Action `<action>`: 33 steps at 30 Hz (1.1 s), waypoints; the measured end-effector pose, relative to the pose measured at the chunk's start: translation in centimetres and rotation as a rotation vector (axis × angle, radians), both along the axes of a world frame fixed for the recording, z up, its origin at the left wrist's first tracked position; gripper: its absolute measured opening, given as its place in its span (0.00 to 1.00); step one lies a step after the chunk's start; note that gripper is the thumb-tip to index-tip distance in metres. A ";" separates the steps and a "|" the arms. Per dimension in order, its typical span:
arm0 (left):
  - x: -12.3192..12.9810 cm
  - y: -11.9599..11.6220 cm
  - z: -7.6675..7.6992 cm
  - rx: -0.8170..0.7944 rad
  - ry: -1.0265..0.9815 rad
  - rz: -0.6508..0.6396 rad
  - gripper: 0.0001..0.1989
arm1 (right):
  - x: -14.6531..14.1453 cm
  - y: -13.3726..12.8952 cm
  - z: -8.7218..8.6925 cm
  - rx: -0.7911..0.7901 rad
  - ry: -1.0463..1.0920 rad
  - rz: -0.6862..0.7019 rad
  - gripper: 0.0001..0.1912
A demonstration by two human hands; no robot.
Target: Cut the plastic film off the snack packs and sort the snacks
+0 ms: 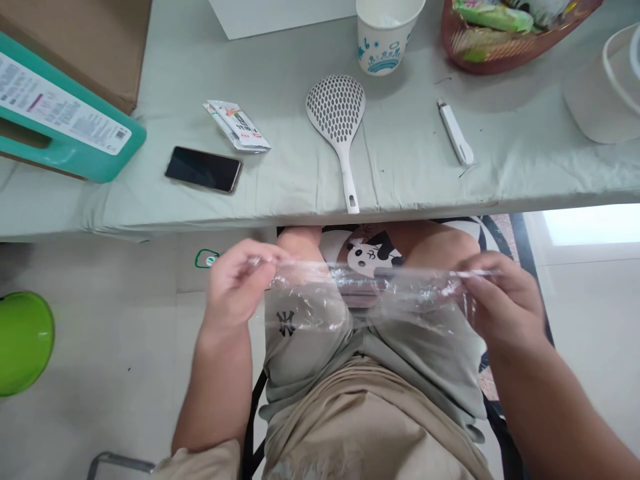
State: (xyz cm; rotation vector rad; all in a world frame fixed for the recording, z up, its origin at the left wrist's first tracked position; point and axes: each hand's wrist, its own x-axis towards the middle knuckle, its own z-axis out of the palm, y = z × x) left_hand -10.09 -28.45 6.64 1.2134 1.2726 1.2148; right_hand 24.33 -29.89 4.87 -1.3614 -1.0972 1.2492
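Observation:
A clear plastic bag or sheet [370,297] is stretched level above my lap, just in front of the table edge. My left hand [243,280] pinches one end between thumb and fingers. At the other end, my right hand [503,293] grips the film the same way. The film is see-through and shiny with creases; whether it is a bag or a single sheet I cannot tell. Nearest to it on the table lies a grey slotted skimmer [337,110], its handle pointing toward me.
On the cloth-covered table [290,180] are a phone [203,169], sachets [239,127], a paper cup [386,40], a white peeler-like tool [455,133], a snack basket [475,57] and a white container [605,100]. A green jug [60,113] stands left; a green bin [25,343] is on the floor.

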 end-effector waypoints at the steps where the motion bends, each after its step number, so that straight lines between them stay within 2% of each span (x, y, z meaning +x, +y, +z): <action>1: 0.5 0.6 -0.5 -0.083 -0.036 0.055 0.11 | -0.4 0.6 -0.8 -0.083 0.059 -0.038 0.15; 3: 1.5 1.8 -1.8 -0.315 -0.118 0.143 0.13 | -1.2 1.6 -2.4 -0.216 0.196 -0.110 0.14; 5: 2.1 2.7 -2.8 -0.421 -0.164 0.186 0.14 | -1.8 1.9 -3.8 -0.366 0.380 -0.133 0.17; 7: 2.2 3.2 -3.5 -0.480 -0.178 0.194 0.16 | -2.1 1.6 -4.7 -0.514 0.520 -0.073 0.24; 10: 1.8 3.4 -4.0 -0.462 -0.162 0.218 0.18 | -2.2 0.6 -5.1 -0.621 0.498 0.056 0.25; 13: 1.3 3.7 -4.5 -0.373 -0.179 0.280 0.18 | -2.2 0.4 -4.9 -0.573 0.436 0.057 0.21; 15: 1.2 3.8 -4.9 -0.402 -0.271 0.286 0.20 | -2.3 0.6 -4.8 -0.520 0.439 0.004 0.22; 17: 1.3 3.7 -5.4 -0.519 -0.391 0.201 0.25 | -2.4 0.9 -4.8 -0.488 0.430 -0.034 0.22; 19: 1.6 3.3 -5.9 -0.668 -0.448 0.050 0.28 | -2.5 1.0 -5.0 -0.474 0.399 -0.056 0.21; 21: 1.8 2.9 -6.3 -0.764 -0.398 -0.049 0.27 | -2.5 1.0 -5.3 -0.474 0.364 -0.060 0.21; 26: 1.4 2.8 -6.1 -0.714 -0.284 -0.023 0.21 | -1.7 0.6 -5.8 -0.462 0.281 -0.001 0.22; 30: 1.1 3.5 -5.5 -0.843 -0.247 -0.032 0.22 | -0.9 0.3 -5.8 -0.452 0.252 0.086 0.24; 33: 1.1 3.5 -5.3 -0.865 -0.145 -0.057 0.16 | -0.7 0.3 -5.7 -0.441 0.237 0.115 0.24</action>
